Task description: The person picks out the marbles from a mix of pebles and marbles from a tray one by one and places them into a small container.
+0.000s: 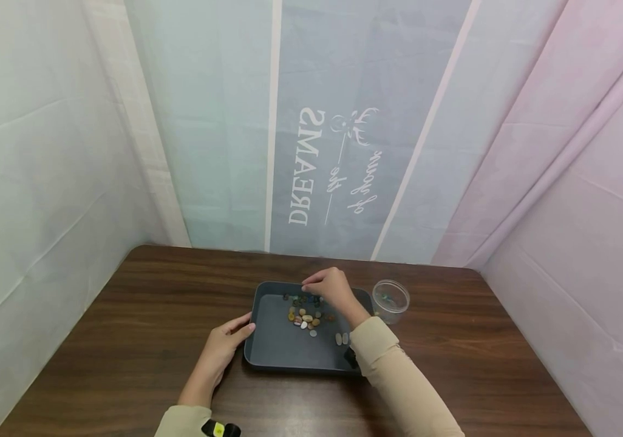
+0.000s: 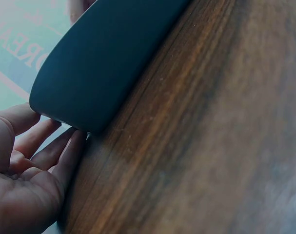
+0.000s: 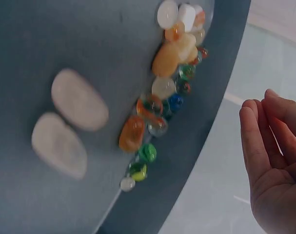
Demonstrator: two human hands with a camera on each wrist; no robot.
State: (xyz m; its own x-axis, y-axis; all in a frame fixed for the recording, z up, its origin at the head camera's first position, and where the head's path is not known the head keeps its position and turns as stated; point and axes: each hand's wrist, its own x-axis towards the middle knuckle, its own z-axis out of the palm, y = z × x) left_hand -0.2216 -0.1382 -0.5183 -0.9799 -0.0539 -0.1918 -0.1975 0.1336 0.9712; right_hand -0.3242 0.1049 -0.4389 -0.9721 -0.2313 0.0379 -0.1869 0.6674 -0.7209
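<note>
My left hand grips the left edge of a dark grey tray, thumb at the rim and fingertips against the outer wall. Over the tray's far side is my right hand, its thumb and fingertips drawn close together; I cannot tell whether something small sits between them. Below it, glass marbles lie along the far wall, among them a green marble. Nearer the tray's middle is a cluster of tan, orange and white pebbles. Two pale oval stones lie side by side toward the right.
A clear round plastic tub with a few small bluish-green pieces inside stands just right of the tray. Everything rests on a dark wooden table. Fabric curtains hang behind the table and along both sides.
</note>
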